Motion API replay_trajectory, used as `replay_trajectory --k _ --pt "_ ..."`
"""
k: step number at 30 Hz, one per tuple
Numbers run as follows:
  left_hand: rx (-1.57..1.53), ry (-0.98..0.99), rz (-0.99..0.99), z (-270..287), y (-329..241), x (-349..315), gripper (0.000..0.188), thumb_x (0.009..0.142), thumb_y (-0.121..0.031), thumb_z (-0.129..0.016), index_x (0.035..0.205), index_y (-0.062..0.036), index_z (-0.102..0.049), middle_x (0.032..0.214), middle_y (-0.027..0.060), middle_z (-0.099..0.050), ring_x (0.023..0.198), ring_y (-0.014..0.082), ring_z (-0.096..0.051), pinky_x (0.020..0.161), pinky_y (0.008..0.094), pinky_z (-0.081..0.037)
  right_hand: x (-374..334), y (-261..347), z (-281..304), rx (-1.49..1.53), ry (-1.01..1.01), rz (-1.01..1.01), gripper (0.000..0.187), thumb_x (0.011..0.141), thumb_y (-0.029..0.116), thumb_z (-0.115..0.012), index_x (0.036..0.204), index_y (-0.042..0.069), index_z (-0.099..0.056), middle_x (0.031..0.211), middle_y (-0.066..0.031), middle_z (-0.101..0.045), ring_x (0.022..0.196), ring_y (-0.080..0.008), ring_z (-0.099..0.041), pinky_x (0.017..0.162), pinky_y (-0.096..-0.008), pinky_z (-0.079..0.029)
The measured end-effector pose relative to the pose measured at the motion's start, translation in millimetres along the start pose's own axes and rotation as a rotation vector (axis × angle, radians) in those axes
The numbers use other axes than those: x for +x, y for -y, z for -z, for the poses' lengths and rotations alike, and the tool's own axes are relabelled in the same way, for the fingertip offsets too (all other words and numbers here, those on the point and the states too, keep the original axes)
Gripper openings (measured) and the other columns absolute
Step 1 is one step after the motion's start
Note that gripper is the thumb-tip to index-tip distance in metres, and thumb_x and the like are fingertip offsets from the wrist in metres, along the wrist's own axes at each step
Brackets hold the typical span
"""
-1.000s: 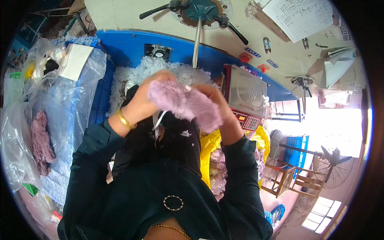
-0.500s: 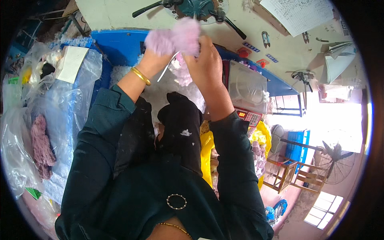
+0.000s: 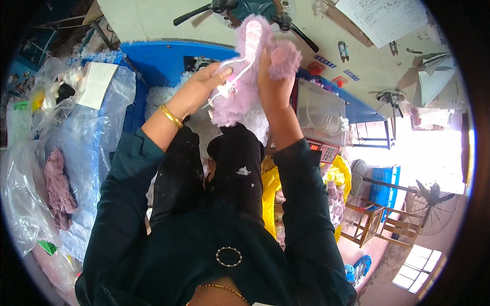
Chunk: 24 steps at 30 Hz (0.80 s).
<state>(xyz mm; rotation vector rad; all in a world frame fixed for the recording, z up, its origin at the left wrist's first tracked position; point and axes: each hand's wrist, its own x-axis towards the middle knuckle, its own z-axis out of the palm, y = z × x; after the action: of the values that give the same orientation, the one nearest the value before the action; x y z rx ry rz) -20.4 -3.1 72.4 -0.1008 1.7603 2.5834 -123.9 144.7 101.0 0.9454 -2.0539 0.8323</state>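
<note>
A fluffy lilac plush toy (image 3: 240, 92) hangs in the air over my lap. One long limb or ear with a pale pink inner face points toward the bench, and a rounded part with a pink pad sticks out on the right. My right hand (image 3: 275, 86) is wrapped round the toy's middle from the right. At its left side my left hand (image 3: 199, 86) is closed, thumb against fingers, on the toy's edge by a thin white cord (image 3: 241, 74). What exactly the left fingertips pinch is partly hidden.
Ahead, a pale bench (image 3: 153, 20) carries a green metal fixture with black handles and paper sheets (image 3: 380, 20). White stuffing fills a blue-rimmed trough below. A scale with a red keypad (image 3: 329, 153) stands right; clear plastic bags (image 3: 25, 183) lie left. A fan (image 3: 431, 206) stands farther right.
The plush toy has turned and come down nearer to me, so its pale pink inner face and white cord now show. My left hand has shifted to its lower left side.
</note>
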Motion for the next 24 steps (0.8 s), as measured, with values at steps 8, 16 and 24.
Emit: replay_trajectory --k 8,16,24 --pt "1.143 -0.252 -0.666 -20.6 8.1 -13.4 0.023 0.080 -0.020 -0.065 0.086 -0.0034 -0.050 0.080 0.0168 -0.056 0.076 0.0403 -0.056 0.060 0.0434 -0.045 -32.0 -16.0 19.8 0.284 0.191 -0.021 0.023 0.072 0.012 -0.071 0.091 0.007 -0.059 0.085 -0.0088 -0.055 0.080 -0.0272 -0.054 0.070 -0.0374 -0.042" --pt "1.299 -0.358 -0.803 -57.4 3.0 -23.5 0.022 0.075 -0.013 -0.065 0.080 -0.0015 -0.047 0.072 0.0153 -0.051 0.066 0.0375 -0.053 0.055 0.0456 -0.042 -0.2 1.6 -25.8 0.714 -0.177 -0.500 0.010 0.078 0.003 -0.058 0.088 0.006 -0.056 0.082 -0.0065 -0.054 0.079 -0.0196 -0.051 0.071 -0.0315 -0.040" --pt "1.397 -0.331 -0.945 -26.1 21.1 1.5 0.029 0.064 -0.011 -0.067 0.087 -0.0026 -0.052 0.093 0.0153 -0.056 0.085 0.0325 -0.056 0.067 0.0419 -0.046 -5.3 -17.5 -33.3 0.196 -0.230 -0.255 0.010 0.074 0.005 -0.062 0.081 0.008 -0.055 0.076 -0.0037 -0.055 0.071 -0.0149 -0.051 0.061 -0.0299 -0.040"
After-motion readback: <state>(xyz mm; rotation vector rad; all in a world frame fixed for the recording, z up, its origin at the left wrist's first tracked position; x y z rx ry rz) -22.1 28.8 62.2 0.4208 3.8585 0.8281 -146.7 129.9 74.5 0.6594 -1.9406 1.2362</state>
